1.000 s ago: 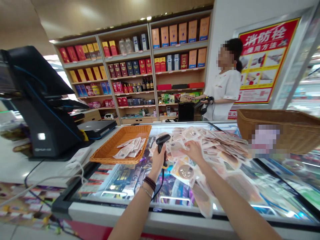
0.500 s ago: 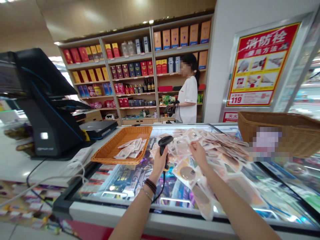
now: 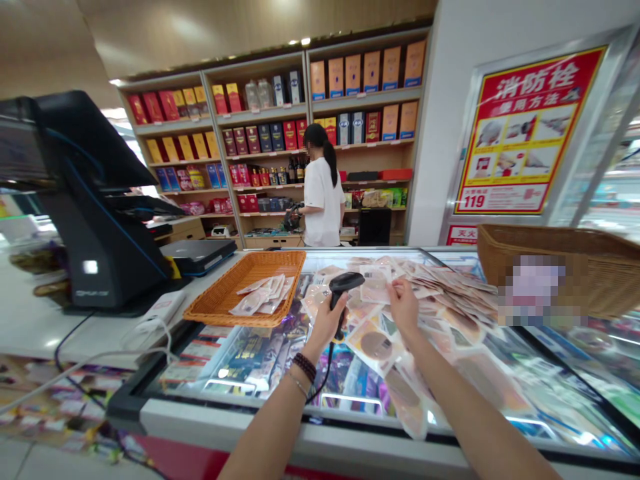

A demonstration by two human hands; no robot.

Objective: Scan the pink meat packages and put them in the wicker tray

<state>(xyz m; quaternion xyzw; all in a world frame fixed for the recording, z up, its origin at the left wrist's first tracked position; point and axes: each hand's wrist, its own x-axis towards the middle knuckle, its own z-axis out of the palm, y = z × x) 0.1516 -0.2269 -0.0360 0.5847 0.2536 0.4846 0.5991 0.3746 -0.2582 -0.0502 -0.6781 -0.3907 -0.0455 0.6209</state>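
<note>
A screen (image 3: 95, 220) and scale (image 3: 197, 255) stand left of the freezer (image 3: 190, 420); an orange basket (image 3: 253, 272) holding packets (image 3: 265, 293) sits on its far left corner. The left hand (image 3: 327, 323) grips a scanner (image 3: 345, 287), partly blocking the view behind. The right hand (image 3: 404, 307) pinches a packet (image 3: 375, 283) toward the far edge, beside a pile (image 3: 445, 290) reaching toward a brown basket (image 3: 600, 273). Goods (image 3: 270, 357) show beneath the glass top. Behind, a person (image 3: 323, 203) faces shelves (image 3: 260, 115); a poster (image 3: 530, 133) hangs right.

The scanner (image 3: 346, 281) is black, the heaped packets (image 3: 450, 288) pinkish beige, the wicker tray (image 3: 233, 283) orange.
</note>
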